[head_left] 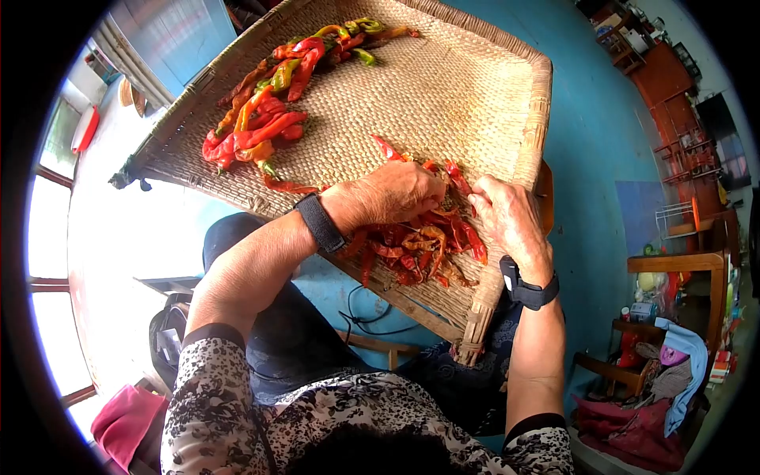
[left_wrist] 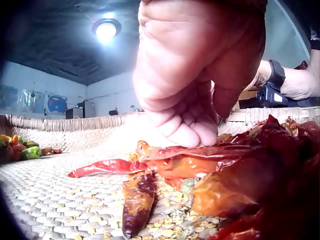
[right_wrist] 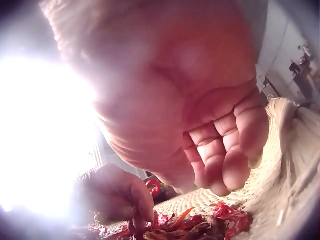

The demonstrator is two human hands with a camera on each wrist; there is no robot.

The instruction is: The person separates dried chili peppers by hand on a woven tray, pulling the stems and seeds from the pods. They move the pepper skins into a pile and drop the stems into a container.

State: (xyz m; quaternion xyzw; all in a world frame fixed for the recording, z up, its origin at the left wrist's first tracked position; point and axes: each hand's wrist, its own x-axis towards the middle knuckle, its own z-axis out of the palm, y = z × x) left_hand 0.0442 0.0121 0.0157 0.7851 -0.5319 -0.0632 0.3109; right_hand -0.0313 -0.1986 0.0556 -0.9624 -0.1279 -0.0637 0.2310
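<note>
Wrinkled red chili peppers [head_left: 427, 245] lie in a pile at the near corner of a woven tray [head_left: 412, 95]. My left hand [head_left: 400, 190] is over the pile's upper side, fingers bent down and pinching among the peppers. Its fingertips [left_wrist: 200, 132] meet a shrivelled orange-red pepper [left_wrist: 195, 162] in the left wrist view. My right hand [head_left: 511, 218] hovers at the pile's right side, close to the tray rim. In the right wrist view its fingers [right_wrist: 235, 170] are bent above the peppers; I cannot tell whether its thumb and forefinger hold one.
Plumper red, orange and green peppers [head_left: 265, 119] form a heap toward the tray's far left. Loose seeds [left_wrist: 175, 220] scatter over the weave near the pile. The tray's near corner lies over the person's lap. A wooden chair [head_left: 625, 372] piled with cloths stands at right.
</note>
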